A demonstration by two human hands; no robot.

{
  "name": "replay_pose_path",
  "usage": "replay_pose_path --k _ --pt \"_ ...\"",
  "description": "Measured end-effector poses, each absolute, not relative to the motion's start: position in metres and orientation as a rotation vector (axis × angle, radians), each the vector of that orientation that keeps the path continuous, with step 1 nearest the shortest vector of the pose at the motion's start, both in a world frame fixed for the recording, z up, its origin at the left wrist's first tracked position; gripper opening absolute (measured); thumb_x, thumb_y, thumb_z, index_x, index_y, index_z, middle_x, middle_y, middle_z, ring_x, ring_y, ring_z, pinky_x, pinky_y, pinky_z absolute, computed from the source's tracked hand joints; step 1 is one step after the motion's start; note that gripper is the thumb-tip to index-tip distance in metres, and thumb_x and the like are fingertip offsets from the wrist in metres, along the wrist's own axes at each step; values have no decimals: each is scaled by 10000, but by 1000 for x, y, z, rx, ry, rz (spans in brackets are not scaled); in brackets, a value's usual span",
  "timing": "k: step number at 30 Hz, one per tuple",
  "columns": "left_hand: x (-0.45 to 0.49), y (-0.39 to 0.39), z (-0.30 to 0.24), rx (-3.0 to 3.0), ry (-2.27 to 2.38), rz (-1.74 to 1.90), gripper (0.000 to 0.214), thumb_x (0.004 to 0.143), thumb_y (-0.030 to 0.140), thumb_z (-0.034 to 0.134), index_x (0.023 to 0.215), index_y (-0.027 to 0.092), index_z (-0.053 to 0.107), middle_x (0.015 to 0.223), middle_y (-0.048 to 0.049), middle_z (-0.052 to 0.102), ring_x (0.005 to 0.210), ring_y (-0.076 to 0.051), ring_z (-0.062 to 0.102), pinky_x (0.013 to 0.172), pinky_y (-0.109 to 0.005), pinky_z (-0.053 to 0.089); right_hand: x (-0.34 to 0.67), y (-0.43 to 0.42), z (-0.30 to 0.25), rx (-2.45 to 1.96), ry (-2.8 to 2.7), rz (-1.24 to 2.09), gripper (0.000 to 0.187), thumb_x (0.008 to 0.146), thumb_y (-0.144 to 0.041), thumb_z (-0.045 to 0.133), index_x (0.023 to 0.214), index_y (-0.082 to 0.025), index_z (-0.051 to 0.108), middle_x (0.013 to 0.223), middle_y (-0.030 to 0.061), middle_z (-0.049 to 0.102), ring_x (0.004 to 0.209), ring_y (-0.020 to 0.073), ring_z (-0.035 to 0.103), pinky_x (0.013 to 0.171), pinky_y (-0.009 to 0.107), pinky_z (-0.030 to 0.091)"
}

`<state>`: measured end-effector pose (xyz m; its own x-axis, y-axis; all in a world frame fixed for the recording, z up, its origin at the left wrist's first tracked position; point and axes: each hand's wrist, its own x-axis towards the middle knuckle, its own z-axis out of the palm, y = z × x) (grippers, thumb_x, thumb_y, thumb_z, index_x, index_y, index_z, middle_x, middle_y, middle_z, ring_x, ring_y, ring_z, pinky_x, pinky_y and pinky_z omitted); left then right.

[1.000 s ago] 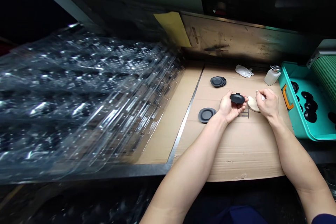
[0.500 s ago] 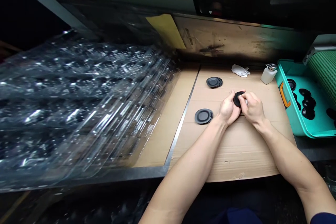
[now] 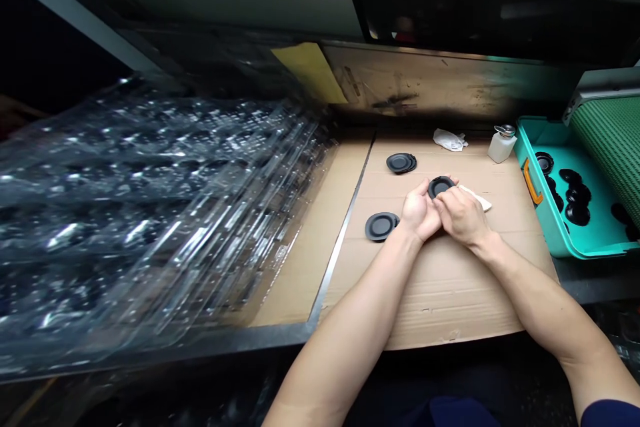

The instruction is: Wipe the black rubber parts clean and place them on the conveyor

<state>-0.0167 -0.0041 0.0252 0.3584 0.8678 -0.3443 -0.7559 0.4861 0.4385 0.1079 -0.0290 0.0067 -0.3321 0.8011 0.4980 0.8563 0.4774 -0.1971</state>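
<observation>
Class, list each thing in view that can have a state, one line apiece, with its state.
Left hand: palm up, holding a black piece
Right hand: curled, close against that piece
Far black disc: lying on cardboard
Near black disc: likewise
Bottle: upright, metal top on
Tissue: crumpled
Bin: open, black parts inside
Clear plastic trays: stacked

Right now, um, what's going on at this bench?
A person's left hand holds a round black part above the cardboard, and the right hand is up against it. A pale pad shows just beyond the right hand. More black parts lie on the cardboard; others sit in the teal bin to the right.
</observation>
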Motion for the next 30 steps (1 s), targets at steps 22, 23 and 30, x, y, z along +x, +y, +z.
replay_pose_path --k 22,23,30 --pt "-17 -32 37 1009 926 1460 944 665 213 930 1502 311 507 1545 -103 528 1542 -295 324 1235 -376 310 157 -11 9 -1723 -2209 -33 305 1003 -402 577 1225 -235 700 1192 147 720 1126 340 605 954 463 424" --pt "-17 -31 36 1027 925 1479 923 658 200 932 1481 310 530 1537 -99 536 1541 -294 323 1242 -370 299 159 -9 8 -1709 -2155 -35 316 999 -403 579 1233 -227 698 1196 148 720 1133 340 607 968 466 427" --pt "1 -19 22 690 759 1475 429 859 225 781 1271 272 669 1421 -78 620 1396 -240 525 1133 -328 453 133 -12 5 -1391 -1675 228 452 1036 -536 482 1301 -207 644 1187 118 719 997 241 651 881 383 524"
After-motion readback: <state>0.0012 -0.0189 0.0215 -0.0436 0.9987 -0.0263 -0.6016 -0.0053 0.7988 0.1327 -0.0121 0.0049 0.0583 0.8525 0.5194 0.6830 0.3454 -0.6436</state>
